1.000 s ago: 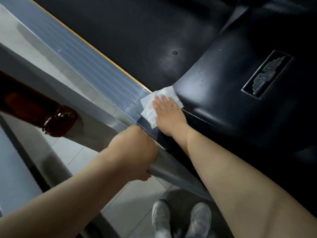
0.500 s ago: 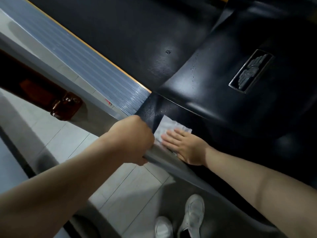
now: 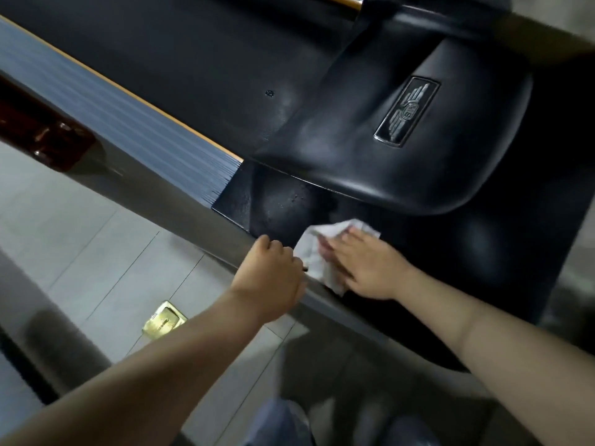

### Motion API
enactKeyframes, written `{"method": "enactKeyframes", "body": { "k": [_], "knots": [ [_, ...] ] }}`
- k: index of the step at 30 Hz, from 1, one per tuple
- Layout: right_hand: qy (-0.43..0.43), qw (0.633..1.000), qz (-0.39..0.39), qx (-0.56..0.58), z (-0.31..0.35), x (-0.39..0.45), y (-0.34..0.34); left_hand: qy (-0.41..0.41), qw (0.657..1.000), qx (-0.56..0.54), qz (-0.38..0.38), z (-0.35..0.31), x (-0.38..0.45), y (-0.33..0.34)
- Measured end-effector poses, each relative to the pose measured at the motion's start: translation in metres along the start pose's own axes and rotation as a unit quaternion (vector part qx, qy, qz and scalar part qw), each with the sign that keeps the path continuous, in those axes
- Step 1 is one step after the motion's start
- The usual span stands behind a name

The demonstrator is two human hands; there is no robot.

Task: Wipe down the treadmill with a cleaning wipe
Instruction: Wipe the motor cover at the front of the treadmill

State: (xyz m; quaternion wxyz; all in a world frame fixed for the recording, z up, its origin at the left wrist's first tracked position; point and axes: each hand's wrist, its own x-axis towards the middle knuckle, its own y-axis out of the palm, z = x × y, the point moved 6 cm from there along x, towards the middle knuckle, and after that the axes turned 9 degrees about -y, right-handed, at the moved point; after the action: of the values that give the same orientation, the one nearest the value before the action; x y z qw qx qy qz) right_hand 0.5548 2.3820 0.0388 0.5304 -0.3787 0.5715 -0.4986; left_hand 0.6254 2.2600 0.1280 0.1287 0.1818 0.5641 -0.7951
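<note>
1. Under our right hand (image 3: pixel 365 268) lies the cleaning wipe (image 3: pixel 317 252), pressed flat on the black base of the treadmill (image 3: pixel 483 252), just below the bulging motor cover (image 3: pixel 386 149).
2. Our right hand is spread, fingers together and flat on the wipe, pinning it rather than pinching it; the cloth sticks out past our fingertips toward the grey side rail (image 3: pixel 154 201).
3. Our left hand (image 3: pixel 272 275) is curled shut round that rail, just beside the wipe, bracing us.
4. The wipe lies crumpled, its long axis running roughly from the rail edge up toward the motor cover. Our right hand is the working one; the left nearly touches the cloth's edge.
5. Open room for a stroke lies to our right along the dark base, and, we judge, up under the cover's lip. Toward the left the rail and our own left hand close the path.
6. The ribbed foot rail (image 3: pixel 112 123) and the belt (image 3: pixel 193 59) lie well apart, up and left.
</note>
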Motion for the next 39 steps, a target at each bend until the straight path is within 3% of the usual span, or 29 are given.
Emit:
{"method": "enactKeyframes", "body": {
  "k": [3, 5, 9, 12, 14, 16, 19, 21, 24, 27, 30, 34, 36, 39],
  "knots": [
    [0.153, 0.982, -0.093, 0.066, -0.056, 0.018, -0.033, -0.039, 0.993, -0.037, -0.107, 0.001, 0.013, 0.006],
    [0.216, 0.960, -0.141, 0.111, -0.053, 0.031, -0.032, -0.063, 0.985, -0.048, -0.154, 0.001, 0.016, 0.013],
    [0.188, 0.970, -0.153, 0.025, 0.007, 0.016, 0.012, -0.085, 0.963, -0.056, -0.251, 0.003, 0.013, 0.007],
    [0.057, 0.996, -0.066, -0.034, 0.064, -0.020, 0.054, -0.089, 0.960, -0.037, -0.262, 0.000, 0.010, 0.014],
    [0.029, 0.996, -0.071, -0.054, 0.061, -0.037, 0.051, -0.097, 0.955, -0.029, -0.278, -0.002, 0.010, 0.017],
    [0.072, 0.987, -0.120, -0.078, 0.027, -0.031, 0.040, -0.111, 0.949, -0.032, -0.294, -0.001, 0.011, 0.019],
    [0.282, 0.942, -0.178, -0.024, -0.052, -0.020, 0.004, -0.121, 0.938, -0.029, -0.322, -0.003, 0.010, 0.021],
    [0.361, 0.915, -0.180, 0.007, -0.053, -0.021, 0.005, -0.121, 0.933, -0.026, -0.339, -0.003, 0.009, 0.021],
    [0.306, 0.937, -0.167, -0.016, 0.030, -0.054, 0.042, -0.120, 0.930, -0.023, -0.345, -0.003, 0.008, 0.020],
    [0.245, 0.964, -0.105, -0.014, 0.100, -0.098, 0.075, -0.120, 0.931, -0.021, -0.343, -0.004, 0.008, 0.020],
    [0.293, 0.946, -0.140, 0.011, 0.053, -0.091, 0.060, -0.135, 0.928, -0.018, -0.347, -0.004, 0.008, 0.021],
    [0.414, 0.895, -0.162, 0.039, -0.043, -0.061, 0.013, -0.148, 0.921, -0.022, -0.359, -0.007, 0.009, 0.022],
    [0.432, 0.885, -0.169, 0.031, -0.028, -0.073, 0.022, -0.138, 0.924, -0.022, -0.357, -0.007, 0.008, 0.022],
    [0.387, 0.908, -0.158, 0.009, 0.059, -0.122, 0.064, -0.126, 0.929, -0.010, -0.348, -0.005, 0.007, 0.021]
  ]
}}
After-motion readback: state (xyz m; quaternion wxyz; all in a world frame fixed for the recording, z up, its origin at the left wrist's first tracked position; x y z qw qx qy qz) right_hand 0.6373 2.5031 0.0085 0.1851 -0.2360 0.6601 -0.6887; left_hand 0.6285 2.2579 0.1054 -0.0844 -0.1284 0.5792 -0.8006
